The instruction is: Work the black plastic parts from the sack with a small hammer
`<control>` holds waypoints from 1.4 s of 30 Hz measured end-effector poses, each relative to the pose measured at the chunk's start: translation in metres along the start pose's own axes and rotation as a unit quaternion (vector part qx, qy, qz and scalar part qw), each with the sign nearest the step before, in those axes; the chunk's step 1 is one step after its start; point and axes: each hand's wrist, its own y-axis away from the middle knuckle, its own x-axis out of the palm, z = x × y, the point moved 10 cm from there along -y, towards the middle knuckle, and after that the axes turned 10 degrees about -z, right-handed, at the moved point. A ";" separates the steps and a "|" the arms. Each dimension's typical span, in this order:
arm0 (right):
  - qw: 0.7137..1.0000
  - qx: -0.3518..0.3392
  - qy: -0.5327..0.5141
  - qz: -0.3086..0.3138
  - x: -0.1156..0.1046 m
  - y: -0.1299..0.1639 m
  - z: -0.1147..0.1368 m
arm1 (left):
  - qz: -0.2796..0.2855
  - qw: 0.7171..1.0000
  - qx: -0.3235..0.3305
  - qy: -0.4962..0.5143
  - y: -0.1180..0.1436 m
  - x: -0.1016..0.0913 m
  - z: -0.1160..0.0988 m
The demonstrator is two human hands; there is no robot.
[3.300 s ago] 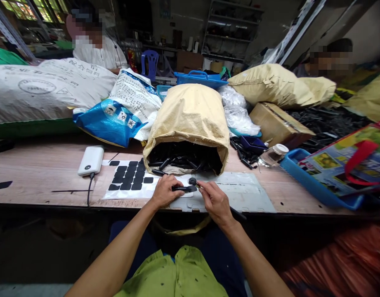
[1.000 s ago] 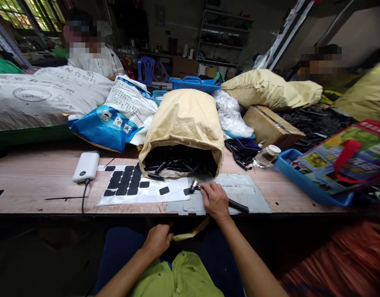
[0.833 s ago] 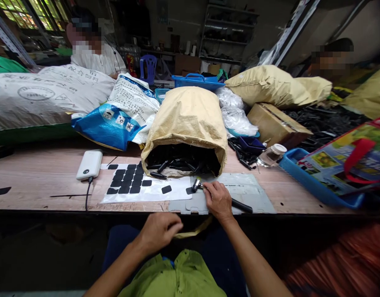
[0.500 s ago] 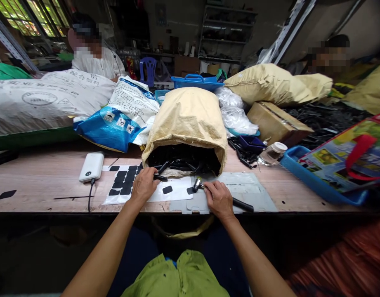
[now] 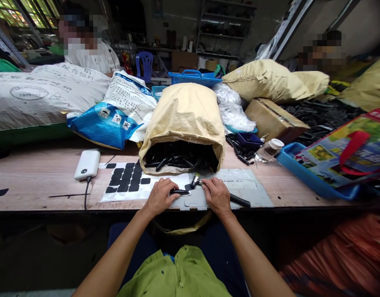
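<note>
My left hand (image 5: 161, 194) is closed on a slim black piece (image 5: 180, 192), whose free end points right over the grey board (image 5: 251, 185). What kind of part it is, I cannot make out. My right hand (image 5: 217, 195) grips a small hammer (image 5: 240, 201) with a shiny metal head and a black handle. The hammer head (image 5: 195, 180) is just right of the black piece, near a dark pad. Left of my hands lies a white sheet (image 5: 106, 194) with rows of black rounded patches. An open tan sack (image 5: 185, 111) behind my hands holds many similar black pieces.
A white power bank (image 5: 87, 164) with a cable lies at left. White and blue bags (image 5: 97, 126) line the back left. At right are a lidded jar (image 5: 270, 150), a cardboard box (image 5: 274, 121) and a blue tray (image 5: 316, 177). Two people sit beyond the bench.
My left hand has moved right with the black piece, from beside the sack's mouth to near the hammer head. My right hand keeps holding the hammer; the view has shifted slightly.
</note>
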 end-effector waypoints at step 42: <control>0.989 -0.014 -0.143 0.025 -0.027 0.001 0.065 | -0.006 0.997 -0.066 0.034 -0.006 0.010 0.015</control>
